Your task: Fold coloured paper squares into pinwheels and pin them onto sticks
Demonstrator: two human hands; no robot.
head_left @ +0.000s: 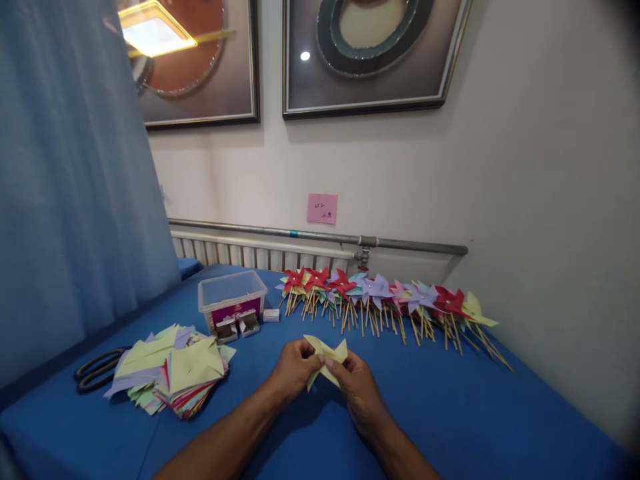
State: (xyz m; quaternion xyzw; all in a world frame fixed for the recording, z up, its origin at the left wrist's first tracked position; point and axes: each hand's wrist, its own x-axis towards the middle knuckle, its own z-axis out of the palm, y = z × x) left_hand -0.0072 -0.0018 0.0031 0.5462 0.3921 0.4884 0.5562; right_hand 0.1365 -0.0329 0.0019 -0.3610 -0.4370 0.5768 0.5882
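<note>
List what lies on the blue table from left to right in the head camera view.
Scissors → stack of cut coloured paper → clear plastic box → left hand and right hand pinching a folded yellow paper → row of finished pinwheels on sticks running off to the right.

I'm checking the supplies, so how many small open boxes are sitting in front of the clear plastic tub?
2. One small box sits at the clear tub's front left, the other small box beside it on the right. More may be hidden behind the tub.

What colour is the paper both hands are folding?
Pale yellow paper, seen best in the head view.
</note>
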